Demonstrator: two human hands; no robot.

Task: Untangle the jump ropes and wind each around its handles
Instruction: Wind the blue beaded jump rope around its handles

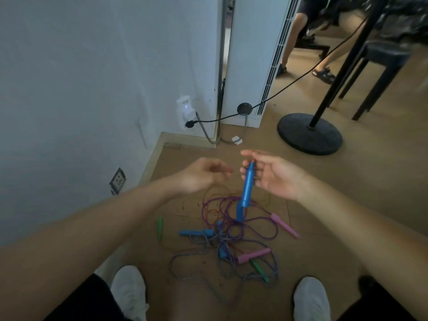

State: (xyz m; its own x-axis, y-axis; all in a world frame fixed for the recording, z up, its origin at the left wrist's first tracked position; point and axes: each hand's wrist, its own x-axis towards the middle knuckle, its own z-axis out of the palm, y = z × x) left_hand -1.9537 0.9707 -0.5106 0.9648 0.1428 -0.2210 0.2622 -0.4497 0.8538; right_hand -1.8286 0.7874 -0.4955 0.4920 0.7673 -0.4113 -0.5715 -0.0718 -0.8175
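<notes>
My right hand [275, 177] is raised above the floor and holds a blue jump-rope handle [247, 185] by its upper end, so the handle hangs tilted downward. A second blue handle [239, 213] dangles just below it. My left hand [203, 176] hovers a little left of the handle's top with loosely curled, blurred fingers, and I see nothing in it. Below on the floor lies a tangle of ropes [228, 242]: purple cord, blue-white braided cord and thin orange cord. Pink handles [284, 225] [253, 255], green handles [160, 228] [259, 269] and a blue handle [195, 232] lie in it.
My two white shoes [128, 290] [311, 300] flank the tangle. A white wall with a socket and plug [185, 112] is at the left. A black round stand base [309, 135] and a black cable sit behind. Another person's legs [301, 42] and a dark chair are at the far right.
</notes>
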